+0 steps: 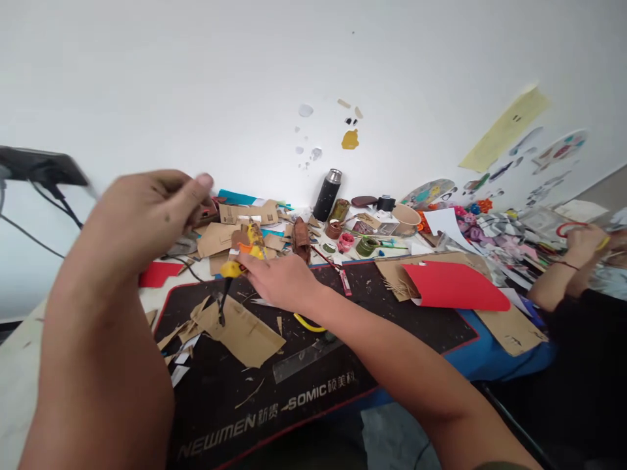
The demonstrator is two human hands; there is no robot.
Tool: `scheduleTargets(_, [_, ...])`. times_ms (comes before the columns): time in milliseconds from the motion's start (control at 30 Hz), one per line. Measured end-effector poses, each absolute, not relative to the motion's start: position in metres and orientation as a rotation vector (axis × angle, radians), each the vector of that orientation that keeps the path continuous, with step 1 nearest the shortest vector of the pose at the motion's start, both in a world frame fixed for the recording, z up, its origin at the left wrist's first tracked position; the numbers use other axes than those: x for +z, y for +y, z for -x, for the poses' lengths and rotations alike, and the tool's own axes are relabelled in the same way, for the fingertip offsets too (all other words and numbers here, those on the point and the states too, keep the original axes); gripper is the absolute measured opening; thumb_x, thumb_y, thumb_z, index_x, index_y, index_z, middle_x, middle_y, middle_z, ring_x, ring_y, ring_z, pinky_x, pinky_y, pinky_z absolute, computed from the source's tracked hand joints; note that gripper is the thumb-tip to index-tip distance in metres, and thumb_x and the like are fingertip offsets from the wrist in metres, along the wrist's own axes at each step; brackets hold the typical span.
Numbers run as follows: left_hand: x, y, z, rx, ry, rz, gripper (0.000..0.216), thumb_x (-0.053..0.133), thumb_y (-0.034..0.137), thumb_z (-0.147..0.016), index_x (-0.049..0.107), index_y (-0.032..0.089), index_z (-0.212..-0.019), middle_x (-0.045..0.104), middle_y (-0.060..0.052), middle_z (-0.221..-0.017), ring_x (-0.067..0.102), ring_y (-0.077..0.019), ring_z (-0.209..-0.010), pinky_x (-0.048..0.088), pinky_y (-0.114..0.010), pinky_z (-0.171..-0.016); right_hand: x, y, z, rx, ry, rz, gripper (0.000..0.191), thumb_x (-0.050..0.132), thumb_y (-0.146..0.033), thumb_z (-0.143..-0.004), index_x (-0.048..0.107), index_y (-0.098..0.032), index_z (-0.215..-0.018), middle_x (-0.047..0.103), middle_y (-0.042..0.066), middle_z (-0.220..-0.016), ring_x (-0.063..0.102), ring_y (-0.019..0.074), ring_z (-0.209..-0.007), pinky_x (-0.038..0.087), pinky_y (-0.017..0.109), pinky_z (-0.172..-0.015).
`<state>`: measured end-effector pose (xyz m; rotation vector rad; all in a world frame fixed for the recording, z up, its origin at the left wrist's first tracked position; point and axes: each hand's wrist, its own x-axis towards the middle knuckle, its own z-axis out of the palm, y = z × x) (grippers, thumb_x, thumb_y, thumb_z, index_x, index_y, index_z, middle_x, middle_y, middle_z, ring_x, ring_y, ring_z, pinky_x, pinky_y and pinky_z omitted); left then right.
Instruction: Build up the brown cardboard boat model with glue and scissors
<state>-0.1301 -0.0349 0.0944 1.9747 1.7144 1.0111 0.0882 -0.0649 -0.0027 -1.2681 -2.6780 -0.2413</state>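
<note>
Nearest of all, the person's left forearm [108, 365] rises to the left hand [149, 212], fingers curled in near the thumb; I can't make out whether that grip holds anything. The right hand [287, 281] has its grip closed around a yellow tool [232, 269], black end angled down over brown cardboard [252, 336] on the tabletop's [27, 372] dark mat [382, 310], near a clear strip [304, 363].

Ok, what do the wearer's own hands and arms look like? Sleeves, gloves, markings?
Left hand and right hand: no gloves, no rings or watch visible. The left shows a small dark spot near the thumb; mole or smudge, can't tell. Left forearm bare to the frame edge. Right arm bare too, up to what looks like a dull olive sleeve edge.
</note>
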Motion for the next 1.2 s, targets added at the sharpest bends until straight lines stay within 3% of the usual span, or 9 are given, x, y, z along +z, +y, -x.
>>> scheduleTargets(167, [0.083,-0.027,0.099,0.642,1.497,-2.253,0.057,0.054,0.075,-0.092,0.076,0.022,-0.095,0.081,-0.009,-0.091,0.071,-0.0244,-0.074,0.046,-0.037,-0.069,-0.001,-0.07,-0.128,-0.249,-2.542,1.348,0.045,0.041,-0.032,-0.116,0.057,-0.02,-0.157,0.084,0.011,-0.102,0.073,0.0205,-0.079,0.042,0.03,-0.064])
scheduleTargets(333, [0.062,-0.021,0.065,0.409,1.304,-2.398,0.052,0.061,0.076,-0.087,0.069,0.024,-0.091,0.073,-0.005,-0.07,0.065,-0.0243,-0.063,0.041,-0.034,-0.061,-0.008,-0.08,-0.156,-0.227,-2.477,1.384,0.046,0.038,-0.033,-0.117,0.06,-0.017,-0.155,0.084,0.011,-0.098,0.074,0.0215,-0.08,0.042,0.031,-0.063])
scheduleTargets(633, [0.042,-0.021,0.032,0.502,1.074,-2.21,0.031,0.066,0.057,-0.089,0.063,0.026,-0.088,0.069,0.0,-0.065,0.065,-0.0217,-0.059,0.045,-0.031,-0.058,-0.024,-0.086,-0.175,-0.092,-2.248,1.474,0.043,0.046,-0.034,-0.114,0.065,-0.021,-0.151,0.086,0.009,-0.106,0.076,0.021,-0.079,0.042,0.031,-0.064])
scheduleTargets(767, [0.036,-0.013,0.023,0.647,1.098,-2.122,0.038,0.069,0.061,-0.084,0.063,0.025,-0.074,0.074,-0.005,-0.078,0.069,-0.024,-0.071,0.053,-0.033,-0.067,-0.033,-0.094,-0.176,0.119,-2.045,1.364,0.039,0.049,-0.031,-0.111,0.073,-0.021,-0.14,0.086,0.008,-0.101,0.076,0.0202,-0.077,0.046,0.03,-0.069])
scheduleTargets(867, [0.032,-0.007,0.019,0.864,1.149,-1.745,0.044,0.083,0.061,-0.073,0.063,0.024,-0.086,0.076,-0.005,-0.084,0.073,-0.0257,-0.078,0.058,-0.034,-0.07,-0.044,-0.102,-0.177,0.348,-1.924,1.245,0.031,0.053,-0.03,-0.109,0.08,-0.023,-0.123,0.085,0.006,-0.102,0.076,0.0186,-0.081,0.05,0.028,-0.075])
scheduleTargets(1000, [0.029,-0.009,0.012,0.996,0.986,-1.277,0.054,0.095,0.046,-0.067,0.059,0.024,-0.1,0.071,0.0,-0.076,0.073,-0.0221,-0.069,0.059,-0.031,-0.062,-0.06,-0.102,-0.179,0.67,-1.698,1.285,0.026,0.068,-0.039,-0.103,0.079,-0.023,-0.119,0.075,0.001,-0.077,0.068,0.0165,-0.065,0.048,0.027,-0.065])
scheduleTargets(1133, [0.022,-0.018,-0.006,0.913,0.875,-1.236,0.051,0.1,0.041,-0.063,0.06,0.023,-0.091,0.055,0.007,-0.054,0.064,-0.0192,-0.053,0.053,-0.029,-0.051,-0.068,-0.089,-0.182,1.053,-1.366,1.138,0.045,0.07,-0.056,-0.099,0.069,-0.023,-0.131,0.067,-0.002,-0.08,0.062,0.0127,-0.053,0.045,0.024,-0.049])
scheduleTargets(1200, [0.016,-0.023,-0.017,0.862,0.815,-1.205,0.053,0.101,0.041,-0.062,0.059,0.023,-0.09,0.061,0.005,-0.059,0.068,-0.0189,-0.057,0.056,-0.029,-0.055,-0.068,-0.082,-0.185,1.179,-1.212,1.049,0.062,0.069,-0.07,-0.095,0.063,-0.024,-0.137,0.067,-0.002,-0.084,0.064,0.0136,-0.052,0.042,0.022,-0.041])
